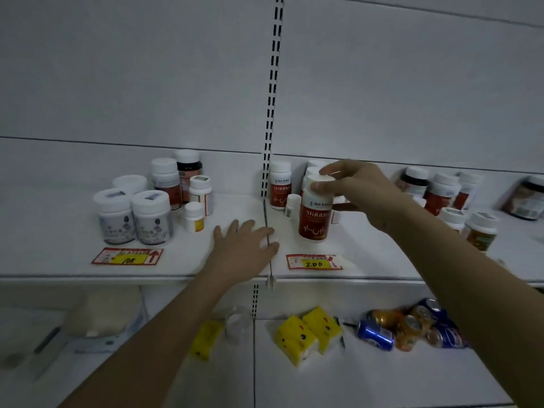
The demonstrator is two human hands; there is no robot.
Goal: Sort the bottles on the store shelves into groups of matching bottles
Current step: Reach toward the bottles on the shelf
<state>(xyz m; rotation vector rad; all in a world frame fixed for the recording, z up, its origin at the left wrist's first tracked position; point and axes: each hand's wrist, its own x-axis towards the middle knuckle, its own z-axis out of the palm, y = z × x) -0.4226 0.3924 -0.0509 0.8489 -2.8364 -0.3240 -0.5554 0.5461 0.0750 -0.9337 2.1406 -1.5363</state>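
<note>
Red-labelled bottle [314, 213], one of two, gripped by right hand [357, 191] fingers [321, 187]; left hand [245, 245] flat.

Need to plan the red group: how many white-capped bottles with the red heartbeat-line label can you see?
2 for sure: one gripped by the right hand, the held red-label bottle; one red-label bottle by the upright. White caps behind the held one may hide more.
</note>
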